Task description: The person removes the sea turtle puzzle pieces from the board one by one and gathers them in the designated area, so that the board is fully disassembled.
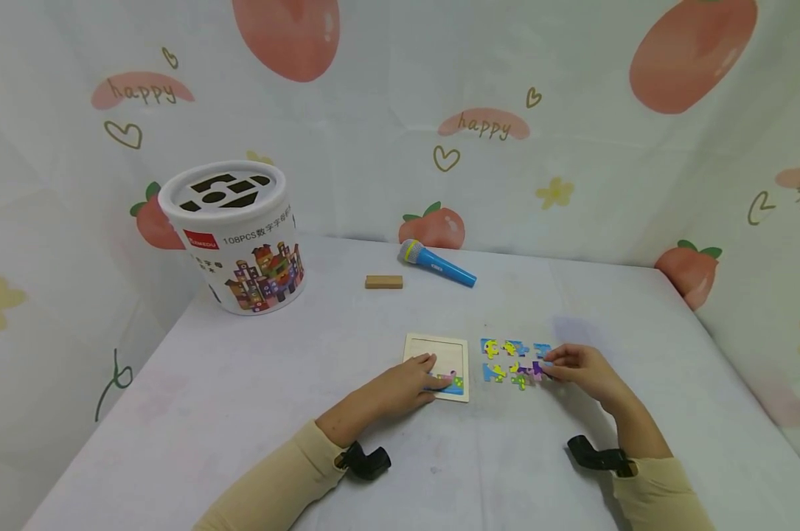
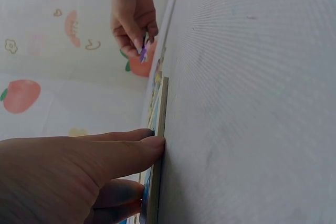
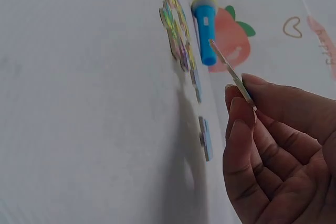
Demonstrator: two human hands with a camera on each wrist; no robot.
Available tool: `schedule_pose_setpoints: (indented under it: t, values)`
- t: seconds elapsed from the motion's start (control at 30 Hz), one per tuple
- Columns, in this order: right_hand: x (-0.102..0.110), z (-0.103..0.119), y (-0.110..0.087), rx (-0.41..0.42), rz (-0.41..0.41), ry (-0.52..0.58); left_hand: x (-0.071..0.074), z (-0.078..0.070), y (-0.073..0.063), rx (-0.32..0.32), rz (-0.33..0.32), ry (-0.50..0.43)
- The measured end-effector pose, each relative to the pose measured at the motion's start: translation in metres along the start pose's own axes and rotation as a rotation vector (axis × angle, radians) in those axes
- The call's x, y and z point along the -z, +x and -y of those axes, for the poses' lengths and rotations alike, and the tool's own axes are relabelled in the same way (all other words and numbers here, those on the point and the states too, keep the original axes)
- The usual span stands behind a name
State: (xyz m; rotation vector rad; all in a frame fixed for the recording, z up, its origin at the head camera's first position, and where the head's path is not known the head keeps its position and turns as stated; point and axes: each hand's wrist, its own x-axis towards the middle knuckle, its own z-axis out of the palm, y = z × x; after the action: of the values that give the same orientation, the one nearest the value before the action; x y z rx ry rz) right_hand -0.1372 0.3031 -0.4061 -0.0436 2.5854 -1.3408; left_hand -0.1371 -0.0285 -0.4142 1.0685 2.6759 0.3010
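A wooden puzzle tray (image 1: 467, 361) lies on the table, with colourful pieces (image 1: 454, 389) in its lower part and bare wood above. My left hand (image 1: 402, 387) rests on it, fingers extended over the pieces; in the left wrist view the thumb (image 2: 142, 153) touches the tray's edge. Between thumb and fingers, my right hand (image 1: 585, 372) pinches a thin puzzle piece (image 3: 231, 72), raised above the table and seen nearly edge-on in the right wrist view. Several loose puzzle pieces (image 1: 495, 373) lie right of the tray, near the right hand.
A blue toy microphone (image 1: 439, 264) and a small wooden block (image 1: 383, 282) lie farther back. At the back left stands a large white bucket (image 1: 240, 251) with a slotted lid. A printed cloth (image 1: 373, 110) hangs behind the table.
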Motion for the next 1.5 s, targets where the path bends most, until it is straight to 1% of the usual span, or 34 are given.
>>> schedule_pose_setpoints:
  t: [0.27, 0.43, 0.63, 0.73, 1.0, 1.23, 1.5]
  values:
    - [0.004, -0.008, -0.002, -0.007, 0.009, -0.003, 0.001, -0.001, -0.001, 0.004, 0.005, -0.006]
    - [0.005, -0.014, -0.003, -0.018, -0.012, 0.006, 0.003, -0.001, -0.001, 0.008, 0.010, -0.006]
    - [0.004, -0.019, -0.004, -0.047, -0.029, -0.021, 0.002, -0.002, -0.001, 0.004, 0.005, 0.016]
    - [0.004, -0.020, -0.004, -0.044, -0.029, -0.027, 0.002, -0.002, -0.001, 0.007, 0.005, 0.013]
    - [0.001, -0.018, -0.005, -0.034, -0.022, -0.049, 0.001, 0.000, -0.001, 0.000, -0.002, 0.008]
    - [-0.001, -0.016, -0.004, -0.060, -0.043, -0.072, 0.002, -0.001, -0.001, 0.000, 0.004, 0.004]
    - [-0.003, -0.013, -0.003, -0.061, -0.074, -0.110, 0.003, -0.001, -0.002, 0.009, 0.013, -0.019]
